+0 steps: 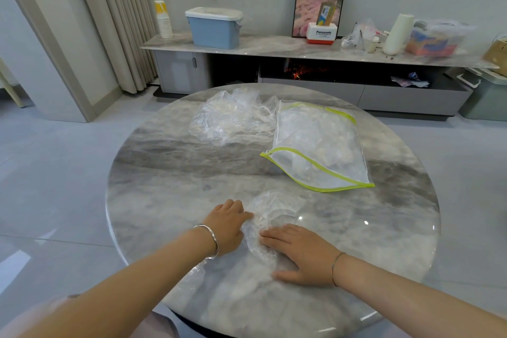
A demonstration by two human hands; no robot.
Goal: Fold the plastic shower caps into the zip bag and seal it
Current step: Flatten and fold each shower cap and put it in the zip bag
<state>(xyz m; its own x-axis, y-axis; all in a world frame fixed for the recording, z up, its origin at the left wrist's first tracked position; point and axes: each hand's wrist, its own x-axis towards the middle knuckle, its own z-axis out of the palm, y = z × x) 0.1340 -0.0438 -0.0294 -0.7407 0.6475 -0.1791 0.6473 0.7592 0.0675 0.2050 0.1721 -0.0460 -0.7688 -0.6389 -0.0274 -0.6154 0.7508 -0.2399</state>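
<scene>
Near the near edge of the grey marble tabletop (164, 173), a crumpled clear plastic shower cap (274, 214) lies under both hands. The right hand (300, 254) presses it flat, grip wide. The left hand (227, 223) touches its edge; I cannot tell its grip. On release the springy film could unfold, then snag entering the clear zip bag with yellow-green trim (315, 145) toward the right edge.

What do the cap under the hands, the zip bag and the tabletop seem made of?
Shower cap: thin clear plastic film, crinkled, see-through. Zip bag: translucent plastic, perhaps fine mesh; yellow-green trim. Table: glossy veined marble or imitation, reflecting lights.
</scene>
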